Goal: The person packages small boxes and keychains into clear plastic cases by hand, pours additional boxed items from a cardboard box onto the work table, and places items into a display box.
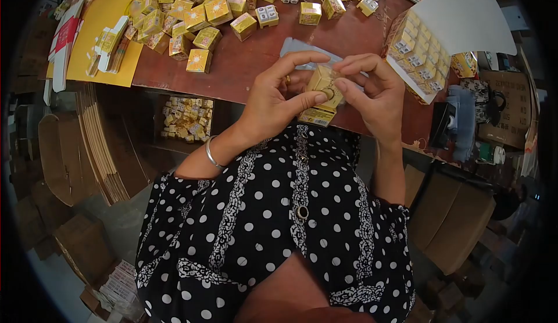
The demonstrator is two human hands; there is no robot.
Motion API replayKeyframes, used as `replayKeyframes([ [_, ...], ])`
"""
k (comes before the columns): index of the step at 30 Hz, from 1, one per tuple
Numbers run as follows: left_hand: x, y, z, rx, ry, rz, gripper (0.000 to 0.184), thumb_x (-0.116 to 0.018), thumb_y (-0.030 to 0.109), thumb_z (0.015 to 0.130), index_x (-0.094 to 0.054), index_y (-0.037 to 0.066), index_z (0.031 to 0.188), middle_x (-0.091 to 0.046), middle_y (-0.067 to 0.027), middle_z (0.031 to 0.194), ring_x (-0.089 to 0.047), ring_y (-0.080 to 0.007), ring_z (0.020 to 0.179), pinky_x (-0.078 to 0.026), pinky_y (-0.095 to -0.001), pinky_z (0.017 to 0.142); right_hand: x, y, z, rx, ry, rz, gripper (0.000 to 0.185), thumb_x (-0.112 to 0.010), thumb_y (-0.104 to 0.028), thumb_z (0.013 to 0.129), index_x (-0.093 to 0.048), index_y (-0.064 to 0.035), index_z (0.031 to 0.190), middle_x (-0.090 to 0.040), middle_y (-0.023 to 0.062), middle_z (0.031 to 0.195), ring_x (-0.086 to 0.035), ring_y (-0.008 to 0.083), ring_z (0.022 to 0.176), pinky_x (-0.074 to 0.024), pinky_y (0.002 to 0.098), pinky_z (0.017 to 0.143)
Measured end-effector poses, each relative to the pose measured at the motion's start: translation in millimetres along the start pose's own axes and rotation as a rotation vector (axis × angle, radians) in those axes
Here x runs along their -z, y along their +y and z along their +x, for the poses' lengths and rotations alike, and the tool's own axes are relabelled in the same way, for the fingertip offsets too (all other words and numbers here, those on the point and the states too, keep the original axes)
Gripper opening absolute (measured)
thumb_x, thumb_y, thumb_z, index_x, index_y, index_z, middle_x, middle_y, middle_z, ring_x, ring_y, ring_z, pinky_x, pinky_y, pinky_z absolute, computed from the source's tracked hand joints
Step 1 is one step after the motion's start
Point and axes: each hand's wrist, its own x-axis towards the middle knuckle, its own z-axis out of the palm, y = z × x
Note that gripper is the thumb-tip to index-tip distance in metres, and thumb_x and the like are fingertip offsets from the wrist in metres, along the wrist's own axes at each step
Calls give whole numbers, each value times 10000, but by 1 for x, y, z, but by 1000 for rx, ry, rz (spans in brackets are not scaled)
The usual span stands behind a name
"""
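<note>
Near the front edge of the red table, both hands hold a small yellow box (323, 81) between them. My left hand (278, 93), with a ring and a silver bangle, has its thumb and fingers closed on the box's left side. My right hand (375, 90) pinches its upper right side with thumb and fingertips. Just below the held box is another yellow piece with a printed barcode (317, 117); whether the two are joined cannot be told. A translucent plastic sheet (290, 46) lies partly hidden behind the fingers.
Yellow boxes (218, 10) are heaped at the back left. An open display carton (419, 56) filled with small yellow pieces stands at the right. Folded cards (110, 44) lie on a yellow sheet (129, 61) at the left. Below the tabletop is a box of small pieces (187, 118).
</note>
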Motion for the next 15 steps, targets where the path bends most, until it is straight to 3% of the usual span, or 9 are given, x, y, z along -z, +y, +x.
replayKeyframes([
  [5,1,1,-1,6,-12,21,548,-686,-37,915,-473,26,1416,-684,-150,1181,-681,-195,1090,-568,-311,928,9,-2,6,-61,-54,4,99,-735,21,873,-679,47,950,-675,111,1039,-658,141,982,-549,283,887],
  [9,3,-2,-1,-37,-5,53,429,-662,-33,933,-554,13,1346,-594,-128,1319,-652,-189,1143,-556,-307,959,11,4,5,-62,-79,0,69,-731,12,881,-687,46,921,-678,111,1037,-655,135,970,-539,270,865],
  [13,4,-6,-2,-26,-3,25,303,-650,-24,945,-623,-9,1247,-487,-103,1417,-613,-183,1201,-544,-304,987,16,12,0,1,-111,17,75,-704,24,899,-693,53,967,-661,131,1125,-645,142,1018,-530,278,889],
  [15,3,-8,0,-21,10,-12,302,-651,-24,945,-617,-9,1245,-496,-103,1407,-613,-184,1200,-545,-305,985,16,14,-5,3,-115,35,93,-693,30,905,-692,58,994,-648,144,1181,-642,151,1056,-529,288,914],
])
